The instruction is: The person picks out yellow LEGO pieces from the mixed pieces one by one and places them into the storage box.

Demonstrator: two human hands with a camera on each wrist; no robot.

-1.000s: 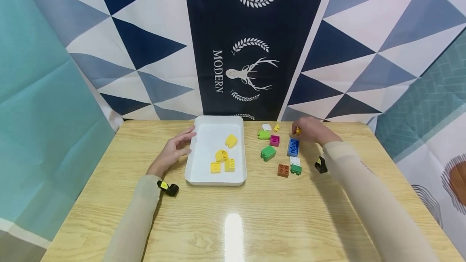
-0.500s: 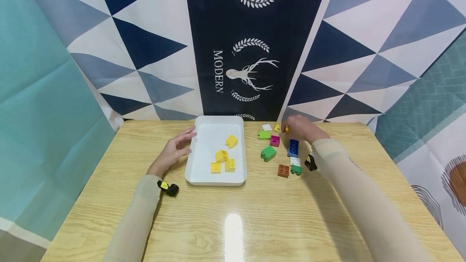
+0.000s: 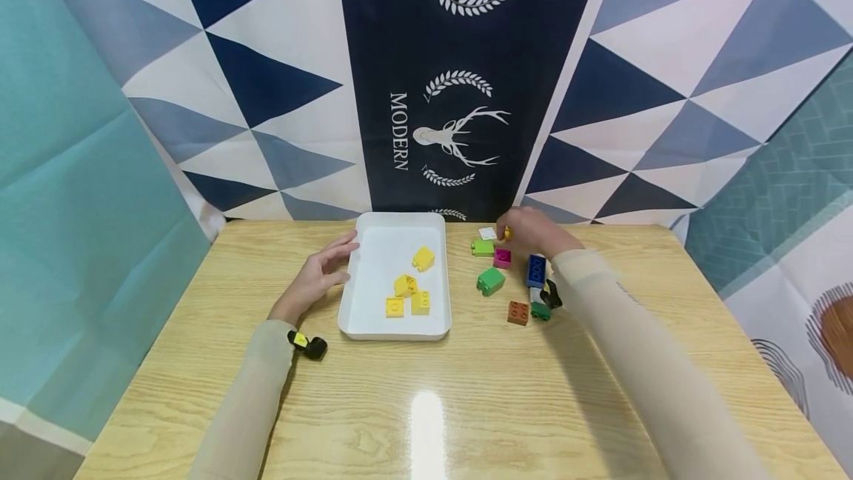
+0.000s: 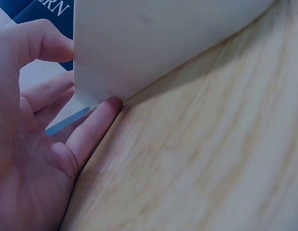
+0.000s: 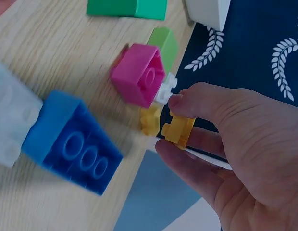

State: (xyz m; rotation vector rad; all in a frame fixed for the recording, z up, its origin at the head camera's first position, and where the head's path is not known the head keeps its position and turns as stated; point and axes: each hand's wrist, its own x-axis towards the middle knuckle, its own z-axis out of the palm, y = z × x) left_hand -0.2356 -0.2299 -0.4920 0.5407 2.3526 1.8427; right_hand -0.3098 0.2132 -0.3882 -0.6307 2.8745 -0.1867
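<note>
My right hand (image 3: pixel 532 231) pinches a small yellow toy brick (image 5: pixel 179 131) between thumb and fingertips at the table's back edge. Close by it in the right wrist view is another small yellow brick (image 5: pixel 150 120), with a magenta brick (image 5: pixel 137 76), a lime-green brick (image 5: pixel 163 47) and a white piece (image 3: pixel 488 233) around it. My left hand (image 3: pixel 316 276) touches the left side of a white tray (image 3: pixel 393 335), fingers loosely extended. In the left wrist view, fingertips meet the tray's wall (image 4: pixel 139 48) and its bottom edge. Several yellow bricks (image 3: pixel 423 258) lie inside the tray.
Right of the tray stand a green brick (image 3: pixel 491 281), a brown brick (image 3: pixel 517 312) and a blue brick (image 5: pixel 67 139). A white brick (image 5: pixel 12 115) and a darker green brick (image 3: pixel 540 311) sit by the blue one. A patterned cloth (image 3: pixel 460 58) hangs behind the table.
My right hand has moved left along the back edge, carrying the small yellow brick over to the other small yellow one. My left hand and the tray have stayed put.
</note>
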